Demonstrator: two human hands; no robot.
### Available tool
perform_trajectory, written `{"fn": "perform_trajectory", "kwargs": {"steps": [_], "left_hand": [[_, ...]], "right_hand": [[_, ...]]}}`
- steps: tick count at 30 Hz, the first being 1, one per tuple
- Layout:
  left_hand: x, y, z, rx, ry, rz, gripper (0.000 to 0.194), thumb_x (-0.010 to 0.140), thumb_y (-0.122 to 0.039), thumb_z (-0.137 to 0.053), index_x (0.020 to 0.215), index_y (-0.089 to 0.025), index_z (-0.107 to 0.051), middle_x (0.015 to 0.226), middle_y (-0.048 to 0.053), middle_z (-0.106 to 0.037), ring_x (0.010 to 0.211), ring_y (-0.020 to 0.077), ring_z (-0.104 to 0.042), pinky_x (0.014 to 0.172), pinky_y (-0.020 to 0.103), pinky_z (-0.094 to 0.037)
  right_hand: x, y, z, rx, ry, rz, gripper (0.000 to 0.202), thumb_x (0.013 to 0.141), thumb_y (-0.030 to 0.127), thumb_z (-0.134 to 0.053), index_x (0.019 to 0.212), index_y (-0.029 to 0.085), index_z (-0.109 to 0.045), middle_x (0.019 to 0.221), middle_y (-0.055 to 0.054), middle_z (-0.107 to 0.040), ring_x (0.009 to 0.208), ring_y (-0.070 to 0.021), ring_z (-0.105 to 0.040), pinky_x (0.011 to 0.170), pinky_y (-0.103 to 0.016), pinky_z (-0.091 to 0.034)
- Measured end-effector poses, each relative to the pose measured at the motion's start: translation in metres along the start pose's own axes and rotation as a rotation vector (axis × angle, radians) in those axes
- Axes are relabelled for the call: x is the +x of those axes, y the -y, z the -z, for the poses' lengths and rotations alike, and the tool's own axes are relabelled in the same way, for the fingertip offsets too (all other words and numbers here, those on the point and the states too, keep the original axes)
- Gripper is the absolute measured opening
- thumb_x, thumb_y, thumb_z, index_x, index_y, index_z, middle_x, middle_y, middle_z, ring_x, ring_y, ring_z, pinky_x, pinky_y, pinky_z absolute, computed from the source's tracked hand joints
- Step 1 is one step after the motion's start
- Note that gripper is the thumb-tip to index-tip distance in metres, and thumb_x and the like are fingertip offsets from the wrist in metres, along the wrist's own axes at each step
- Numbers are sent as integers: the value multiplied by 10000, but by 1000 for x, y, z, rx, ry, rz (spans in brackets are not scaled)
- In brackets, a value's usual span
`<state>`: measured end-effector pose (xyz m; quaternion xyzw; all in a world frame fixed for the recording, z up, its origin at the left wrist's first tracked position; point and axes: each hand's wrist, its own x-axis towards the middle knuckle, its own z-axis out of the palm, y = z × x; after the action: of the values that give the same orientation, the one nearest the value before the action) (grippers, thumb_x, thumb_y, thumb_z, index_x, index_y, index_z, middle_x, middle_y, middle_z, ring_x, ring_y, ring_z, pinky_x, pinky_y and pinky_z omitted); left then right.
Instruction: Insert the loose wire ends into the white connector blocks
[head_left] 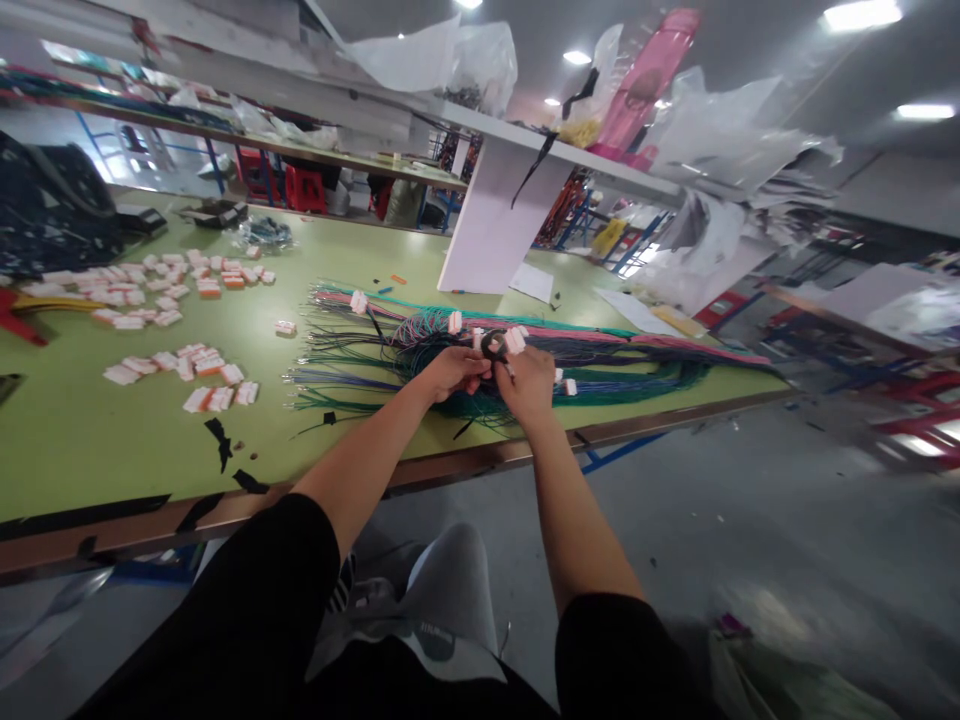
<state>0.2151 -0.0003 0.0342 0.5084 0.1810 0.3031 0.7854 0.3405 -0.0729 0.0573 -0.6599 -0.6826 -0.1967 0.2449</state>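
Bundles of thin green, pink, black and blue wires (630,385) lie along the table, their bare terminal ends fanned out to the left. Over the middle of them, my right hand (529,384) is closed on a roll of black tape (494,345). Close beside it, my left hand (454,373) is pinched shut near the tape roll; what sits between its fingertips is too small to make out. White connectors (515,339) are on wires just behind my right hand, and another white connector (358,301) sits farther left on the pink wires.
Many loose white and orange connectors (210,362) are scattered on the green table (300,250) at left. Black tape scraps (219,443) lie near the front edge. A white upright panel (502,215) supports a shelf with plastic bags and a pink bottle (646,80).
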Motion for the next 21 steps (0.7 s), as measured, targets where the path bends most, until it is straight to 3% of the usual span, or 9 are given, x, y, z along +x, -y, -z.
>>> {"fn": "perform_trajectory", "kwargs": {"steps": [2,5,8,10,13,16,21], "left_hand": [[0,0,3,-10,29,26,154,744,-122,-646,664,-108,-515,535,-20,-568,321,53,-445,364,192,-323],[2,2,6,-35,40,37,168,704,-115,-685,690,-106,-518,520,-23,-561,322,56,-437,371,201,-320],[4,4,5,-71,29,19,177,679,-84,-695,719,-102,-524,507,-37,-547,329,49,-422,384,202,-315],[3,4,4,-93,22,8,186,663,-59,-696,739,-99,-530,519,-43,-548,355,46,-440,411,202,-346],[-2,0,4,-156,71,-1,217,659,-42,-681,815,-105,-543,597,-25,-596,452,66,-539,500,213,-432],[-6,-4,6,-225,149,2,285,672,-71,-672,914,-132,-535,652,-21,-625,511,88,-591,548,229,-470],[-5,2,3,-127,43,-27,275,679,-102,-673,900,-125,-511,643,-28,-606,506,74,-561,550,226,-456]], "right_hand": [[1,3,-9,162,-36,-51,217,775,229,-417,829,192,-624,832,-99,-665,883,-243,-572,812,-399,-401],[1,3,-20,578,10,-200,220,765,274,-425,842,201,-617,898,-63,-679,725,-181,-581,733,-366,-463],[2,1,-22,1011,90,-298,228,684,338,-551,860,206,-610,1011,-38,-677,656,-136,-573,656,-326,-485],[4,0,-20,1158,77,-324,249,627,338,-629,837,204,-615,1060,-38,-667,710,-136,-593,664,-310,-489],[6,2,-15,1161,-6,-369,222,611,348,-666,764,197,-614,1043,-37,-671,785,-145,-607,688,-301,-493],[5,4,-15,1121,-38,-412,240,610,390,-660,729,197,-582,986,-30,-675,714,-135,-598,669,-311,-499],[6,2,-20,1064,-176,-615,321,569,437,-657,571,216,-424,658,11,-609,569,-121,-556,597,-305,-495]]}}
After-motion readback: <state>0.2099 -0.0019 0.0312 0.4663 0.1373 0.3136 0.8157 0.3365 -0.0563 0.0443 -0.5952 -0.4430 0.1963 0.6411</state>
